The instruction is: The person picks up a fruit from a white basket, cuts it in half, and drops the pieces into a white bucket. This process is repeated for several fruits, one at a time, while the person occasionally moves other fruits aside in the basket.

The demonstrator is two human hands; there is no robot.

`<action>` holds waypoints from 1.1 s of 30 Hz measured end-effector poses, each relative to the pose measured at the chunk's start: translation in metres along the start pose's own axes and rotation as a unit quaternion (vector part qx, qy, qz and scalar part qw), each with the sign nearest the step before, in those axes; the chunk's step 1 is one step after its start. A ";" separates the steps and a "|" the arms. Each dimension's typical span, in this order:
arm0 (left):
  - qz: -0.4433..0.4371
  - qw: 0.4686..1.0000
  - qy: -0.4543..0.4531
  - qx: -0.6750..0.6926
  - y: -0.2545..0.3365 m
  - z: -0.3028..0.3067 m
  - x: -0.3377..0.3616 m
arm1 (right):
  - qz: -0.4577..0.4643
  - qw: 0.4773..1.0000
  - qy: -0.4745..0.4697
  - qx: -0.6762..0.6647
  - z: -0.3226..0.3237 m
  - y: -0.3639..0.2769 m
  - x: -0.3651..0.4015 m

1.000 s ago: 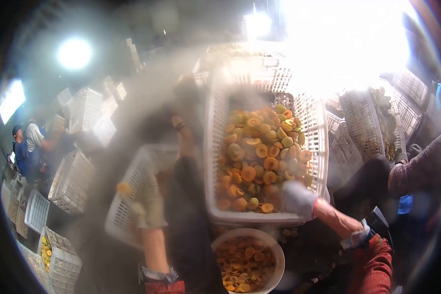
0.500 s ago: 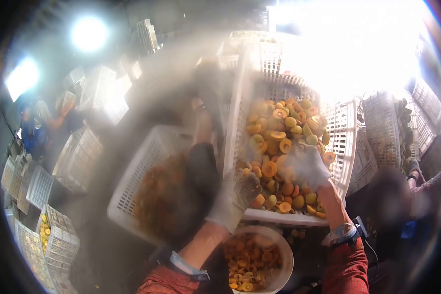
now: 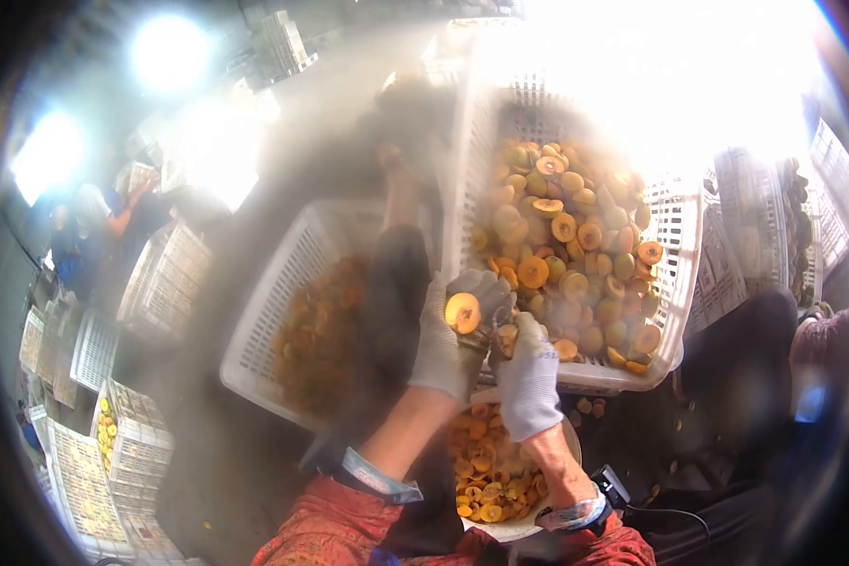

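In a grey-white glove, my left hand (image 3: 457, 344) is closed around an orange stone-fruit half (image 3: 462, 312), cut face up with a hollow in its middle. Close beside it my right hand (image 3: 528, 382), gloved too, has its fingers bent round a small brownish-orange piece (image 3: 507, 340), partly hidden. Both hands are at the near left corner of a large white slatted crate (image 3: 623, 380), which holds many halved orange and yellow-green fruits (image 3: 561, 226). Under my right wrist stands a white round tub (image 3: 574, 439) with orange fruit halves (image 3: 491, 462).
Left of my leg sits another white crate (image 3: 255, 311) with orange fruit, blurred by haze. Stacked crates (image 3: 141, 434) line the far left, where people (image 3: 85, 236) stand. More crates (image 3: 750, 217) and a person's dark-clothed knee (image 3: 764, 330) are at the right. Glare washes out the top.
My right hand has moved left and down from the fruit pile to beside my left hand. My left hand has risen and now shows a fruit half. The view has shifted slightly.
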State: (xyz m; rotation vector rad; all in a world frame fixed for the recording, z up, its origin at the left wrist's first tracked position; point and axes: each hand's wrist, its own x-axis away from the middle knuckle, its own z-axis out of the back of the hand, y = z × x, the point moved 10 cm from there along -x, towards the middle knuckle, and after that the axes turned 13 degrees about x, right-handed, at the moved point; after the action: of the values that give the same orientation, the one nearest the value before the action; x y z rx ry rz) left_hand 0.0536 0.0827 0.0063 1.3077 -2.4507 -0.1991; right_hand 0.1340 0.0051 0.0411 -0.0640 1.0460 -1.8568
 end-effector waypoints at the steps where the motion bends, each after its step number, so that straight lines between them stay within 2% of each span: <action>1: -0.001 1.000 0.009 -0.021 0.000 -0.001 0.002 | -0.015 1.000 0.007 -0.001 -0.004 0.003 0.004; 2: 0.000 1.000 0.009 -0.021 -0.001 -0.001 0.004 | -0.028 1.000 0.013 -0.001 -0.009 0.005 0.006; 4: -0.076 0.987 -0.014 -0.141 0.012 -0.006 0.008 | -0.060 0.998 0.003 -0.030 -0.016 0.011 0.007; 6: -0.087 0.982 -0.025 -0.164 0.011 -0.004 0.006 | -0.072 0.996 -0.051 -0.002 -0.025 0.012 0.007; 7: -0.098 0.977 -0.036 -0.186 0.011 -0.010 0.007 | -0.074 0.996 -0.050 -0.002 -0.024 0.013 0.008; 8: -0.097 0.977 -0.037 -0.187 0.009 -0.013 0.009 | -0.024 0.998 -0.033 0.043 -0.018 0.003 0.007; 9: -0.127 0.962 -0.018 -0.242 0.013 -0.015 0.013 | 0.026 0.996 -0.016 0.087 -0.014 -0.007 0.008; 10: -0.158 0.942 0.001 -0.297 0.018 -0.018 0.017 | 0.023 0.996 -0.016 0.087 -0.013 -0.007 0.008; 13: -0.173 0.933 -0.005 -0.316 0.021 -0.015 0.018 | 0.044 0.993 -0.021 0.105 -0.012 -0.015 0.009; 15: -0.169 0.936 -0.011 -0.308 0.023 -0.017 0.019 | 0.013 0.994 -0.092 0.055 -0.023 -0.010 0.008; 17: -0.165 0.939 -0.017 -0.300 0.023 -0.018 0.021 | 0.017 0.992 -0.110 0.056 -0.026 -0.010 0.006; 19: -0.255 0.877 -0.054 -0.405 0.031 -0.033 0.030 | 0.021 0.990 -0.126 0.060 -0.035 0.001 0.008; 21: -0.245 0.883 -0.044 -0.397 0.029 -0.036 0.035 | -0.008 0.975 -0.182 -0.131 -0.063 0.027 0.014; 22: -0.235 0.889 -0.035 -0.391 0.027 -0.036 0.036 | -0.008 0.975 -0.179 -0.131 -0.048 0.017 0.010; 24: -0.234 0.876 -0.067 -0.417 0.025 -0.040 0.039 | -0.093 0.908 -0.373 -0.167 -0.040 -0.006 0.021; 25: -0.233 0.860 -0.097 -0.443 0.023 -0.044 0.041 | -0.118 0.858 -0.431 -0.253 -0.042 -0.009 0.028; 26: -0.232 0.860 -0.097 -0.443 0.024 -0.042 0.040 | -0.119 0.858 -0.431 -0.253 -0.036 -0.005 0.027; 28: -0.128 0.882 -0.155 -0.426 0.005 -0.042 0.033 | -0.100 0.780 -0.495 -0.370 -0.028 -0.017 0.035; 29: -0.127 0.883 -0.158 -0.423 0.005 -0.044 0.033 | -0.123 0.748 -0.525 -0.387 -0.026 -0.014 0.040; 30: -0.100 0.883 -0.165 -0.428 0.000 -0.046 0.032 | -0.125 0.751 -0.522 -0.385 -0.024 -0.008 0.038; 32: -0.069 0.881 -0.173 -0.435 -0.010 -0.039 0.025 | -0.084 0.796 -0.510 -0.316 -0.022 0.003 0.032; 33: -0.138 0.844 -0.209 -0.474 -0.007 -0.040 0.020 | -0.097 0.807 -0.501 -0.299 -0.019 0.009 0.029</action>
State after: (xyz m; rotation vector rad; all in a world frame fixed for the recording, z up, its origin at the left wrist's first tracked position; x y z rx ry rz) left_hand 0.0631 0.0638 0.0461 1.1608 -1.8973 -1.6716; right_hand 0.1162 -0.0062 0.0127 -1.4101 0.7892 -1.2453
